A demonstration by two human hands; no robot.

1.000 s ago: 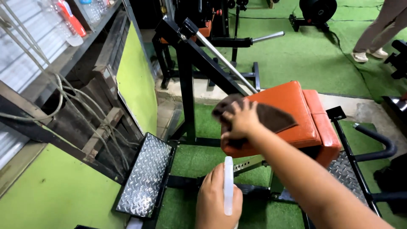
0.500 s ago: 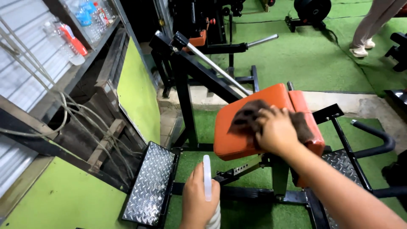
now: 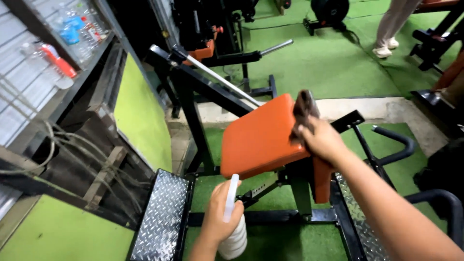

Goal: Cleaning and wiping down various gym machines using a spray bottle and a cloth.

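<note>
My right hand [image 3: 321, 140] grips a dark brown cloth [image 3: 303, 108] and presses it against the right edge of an orange padded seat [image 3: 258, 137] on a black gym machine. The cloth is bunched and stands up along the seat's edge. Lower down, my left hand [image 3: 218, 217] holds a white spray bottle [image 3: 232, 227] upright, its nozzle tip toward the pad's front underside. The bottle is below the pad, apart from it.
Diamond-plate footrests [image 3: 162, 220] flank the machine's black frame [image 3: 193, 104]. A chrome bar [image 3: 227, 79] slants behind the seat. A shelf with bottles [image 3: 63, 38] and loose cables run along the left wall. Another person's legs [image 3: 394, 26] stand on green turf at top right.
My right hand has swept the cloth from the pad's left side across to its right edge, where it now bunches up. The left hand stays low with the bottle. The view shifted.
</note>
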